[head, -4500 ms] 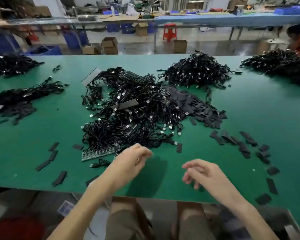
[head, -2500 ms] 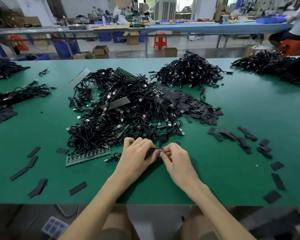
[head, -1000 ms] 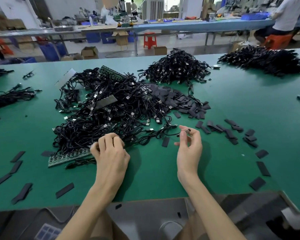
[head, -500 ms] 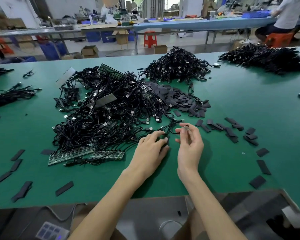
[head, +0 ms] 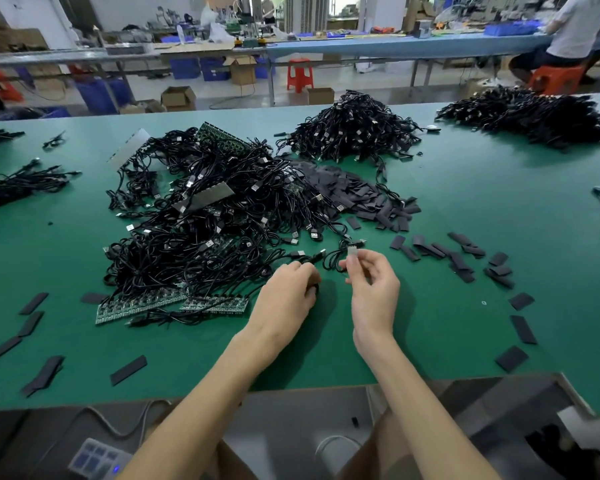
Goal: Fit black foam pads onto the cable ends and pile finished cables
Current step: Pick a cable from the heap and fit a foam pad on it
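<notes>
The unsorted cable heap (head: 215,220) is taken as ref. for all places. Just off its near-right edge a cable end (head: 352,251), a silver plug, is pinched btw. thumb & forefinger of the right hand (head: 373,285); the other fingers of that grip are loosely curled & nothing else is held. The cable (head: 333,261) behind the plug is looped toward the heap & may be snagged in its edge strands. The left hand (head: 286,292) is laid on the surface (head: 447,341) at the heap's near edge, fingers curled down over sthg dark; whether a pad or only a strand is caught in that grip cannot be told. The foam pads (head: 354,195) are banked against the heap's right flank, w/ stray pads (head: 461,258) strewn further right; what is judged the finished pile (head: 354,129) is set beyond the heap's far-right side. No pad is seen on the held plug, so fitting is judged not yet done. Risks: if the plug is lifted w/ its cable snagged, strands could be dragged from the heap & the pinch lost; two pads could be taken stuck together, or one put on crooked, as the parts are small; a bare cable could be tossed onto the finished pile, as both piles look alike.
</notes>
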